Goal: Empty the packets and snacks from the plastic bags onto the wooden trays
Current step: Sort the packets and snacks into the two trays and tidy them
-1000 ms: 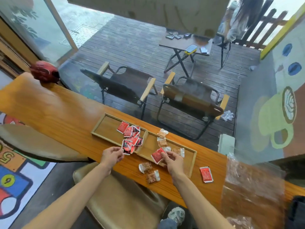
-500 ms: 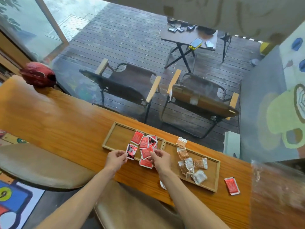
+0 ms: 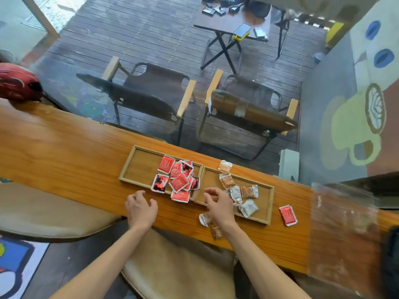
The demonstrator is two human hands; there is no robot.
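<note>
Two wooden trays lie side by side on the long wooden counter [image 3: 64,152]. The left tray [image 3: 140,165] holds several red packets [image 3: 179,180]. The right tray [image 3: 264,203] holds several brown and silver snack packets [image 3: 248,193]. My left hand [image 3: 141,209] hovers over the counter just in front of the left tray, fingers apart, holding nothing. My right hand [image 3: 218,205] is over the near left corner of the right tray, fingers curled loosely, empty. Two brown snack packets [image 3: 210,223] lie on the counter beneath my right wrist. One red packet [image 3: 288,215] lies on the counter right of the trays.
A clear plastic bag [image 3: 343,229] lies on the counter at the right. A red helmet [image 3: 18,82] sits at the counter's far left end. Beyond the glass stand two chairs [image 3: 151,93] and a small table. Padded stools are below the counter.
Both hands have let go of the red packets and drawn back toward me. The red packets now lie on the left tray. The camera has tilted further down.
</note>
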